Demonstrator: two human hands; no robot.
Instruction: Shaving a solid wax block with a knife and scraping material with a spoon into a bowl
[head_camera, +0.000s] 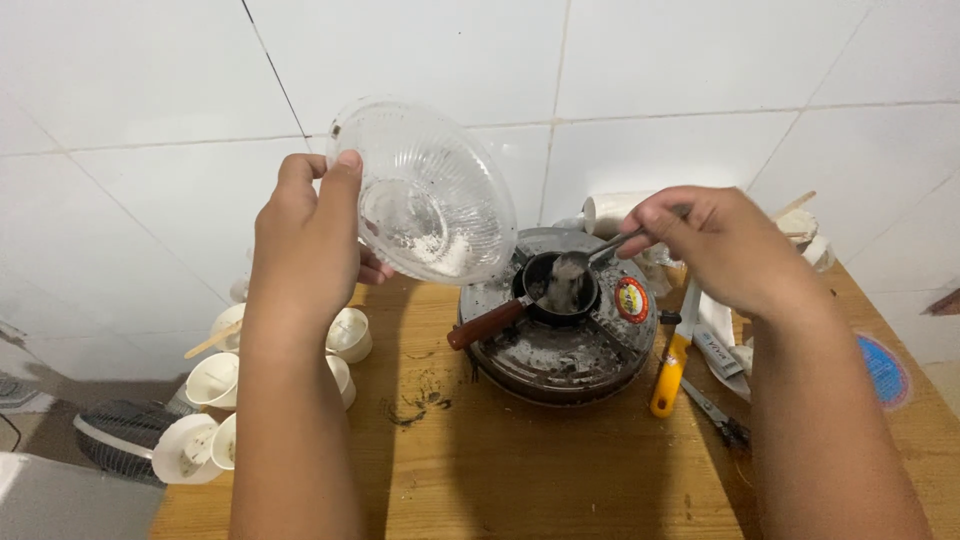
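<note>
A ribbed glass bowl (425, 190) is held tilted at 11 o'clock by the left hand (312, 235), closed on its rim; only a little white powder is left inside. A metal spoon (600, 250) is pinched in the right hand (715, 245), its tip over a small dark pan (558, 290) with a red-brown handle, set on a round grimy stove (560, 345) at centre. Most of the transfer seems done. The pan's contents are hard to make out; paper cups (215, 380) at 8 o'clock are partly hidden

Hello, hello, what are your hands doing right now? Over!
Left hand grips tilted ribbed clear glass bowl. Right hand grips metal spoon over small black pan. Nothing between them.
</note>
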